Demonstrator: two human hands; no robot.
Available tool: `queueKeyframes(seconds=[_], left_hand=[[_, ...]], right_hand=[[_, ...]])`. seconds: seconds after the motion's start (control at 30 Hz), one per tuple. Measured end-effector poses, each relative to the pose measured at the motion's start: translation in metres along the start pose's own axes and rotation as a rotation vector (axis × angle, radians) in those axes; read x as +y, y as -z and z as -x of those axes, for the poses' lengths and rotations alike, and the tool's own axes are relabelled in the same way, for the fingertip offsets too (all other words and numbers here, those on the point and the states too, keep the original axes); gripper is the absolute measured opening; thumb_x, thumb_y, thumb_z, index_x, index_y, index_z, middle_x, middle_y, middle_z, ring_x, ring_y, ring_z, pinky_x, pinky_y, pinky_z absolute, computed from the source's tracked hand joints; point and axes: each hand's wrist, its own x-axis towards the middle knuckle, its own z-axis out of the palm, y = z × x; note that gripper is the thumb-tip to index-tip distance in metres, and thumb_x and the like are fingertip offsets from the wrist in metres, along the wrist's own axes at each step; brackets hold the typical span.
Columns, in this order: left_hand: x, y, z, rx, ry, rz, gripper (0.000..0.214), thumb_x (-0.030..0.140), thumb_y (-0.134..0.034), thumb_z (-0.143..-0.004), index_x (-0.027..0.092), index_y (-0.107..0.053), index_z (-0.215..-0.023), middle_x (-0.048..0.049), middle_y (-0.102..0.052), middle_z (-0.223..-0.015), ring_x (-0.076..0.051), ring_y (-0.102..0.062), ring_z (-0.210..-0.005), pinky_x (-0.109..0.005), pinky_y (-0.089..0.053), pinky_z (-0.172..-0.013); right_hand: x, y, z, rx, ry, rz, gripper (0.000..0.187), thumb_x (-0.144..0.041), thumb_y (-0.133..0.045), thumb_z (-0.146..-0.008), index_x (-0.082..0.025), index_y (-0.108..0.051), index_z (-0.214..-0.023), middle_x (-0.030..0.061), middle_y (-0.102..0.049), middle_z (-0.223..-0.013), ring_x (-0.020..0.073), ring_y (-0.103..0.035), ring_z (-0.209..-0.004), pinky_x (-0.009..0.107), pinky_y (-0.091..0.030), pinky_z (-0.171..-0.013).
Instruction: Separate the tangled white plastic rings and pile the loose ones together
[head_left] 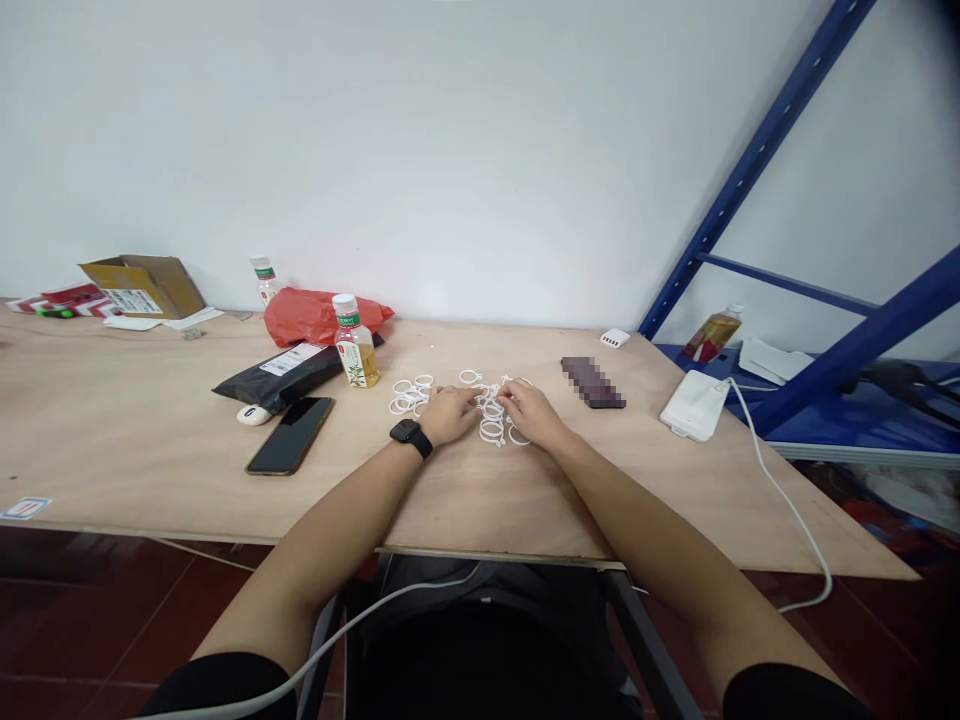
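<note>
Several thin white plastic rings (491,430), each with a small tab, lie in a loose pile on the wooden table in front of me. My left hand (450,413) is over the left part of the pile, fingers pointing right and pinched at a white ring. From the other side my right hand (532,414) reaches in, its fingers curled and closed on a ring near my left fingertips. The fingers partly cover the rings they touch. More rings (405,395) lie left of my left hand, and a single ring (471,377) lies behind the hands.
Left on the table (465,510) are a phone (291,437), black parcel (300,375), drink bottle (356,345), red bag (304,317) and cardboard box (169,285). Right are a pixelated dark object (592,383) and white device (691,405) with a cable (780,490), beside a blue rack (742,180).
</note>
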Motion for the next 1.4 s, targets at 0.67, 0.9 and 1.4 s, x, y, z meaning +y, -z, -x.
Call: queueKeyframes(seconds=[0.67, 0.9, 1.4], left_hand=[[0.009, -0.012, -0.004, -0.019, -0.097, -0.038, 0.026, 0.038, -0.057, -0.086, 0.026, -0.071, -0.104, -0.0037, -0.073, -0.1, -0.023, -0.062, -0.1, -0.04, -0.036, -0.093], [0.014, -0.011, -0.003, -0.008, -0.123, -0.022, 0.032, 0.04, -0.056, -0.087, 0.025, -0.066, -0.114, -0.0046, -0.073, -0.101, -0.022, -0.065, -0.1, -0.04, -0.039, -0.096], [0.012, -0.011, -0.003, 0.308, -0.075, 0.433, 0.031, 0.038, -0.049, -0.093, 0.023, -0.068, -0.112, -0.0044, -0.072, -0.111, -0.019, -0.066, -0.1, -0.032, -0.051, -0.09]], right_hand=[[0.004, -0.004, -0.002, -0.085, -0.319, 0.235, 0.009, -0.032, -0.071, -0.074, -0.027, -0.074, -0.081, 0.002, -0.065, -0.121, 0.0262, -0.055, -0.112, 0.04, -0.037, -0.096], [0.008, -0.006, -0.001, -0.031, -0.342, 0.244, 0.008, -0.031, -0.068, -0.074, -0.026, -0.073, -0.07, 0.0025, -0.067, -0.116, 0.0271, -0.054, -0.11, 0.043, -0.036, -0.097], [-0.01, 0.002, 0.002, 0.265, 0.061, -0.106, 0.011, -0.028, -0.058, -0.088, -0.024, -0.068, -0.088, 0.0051, -0.068, -0.096, 0.0224, -0.057, -0.098, 0.04, -0.045, -0.09]])
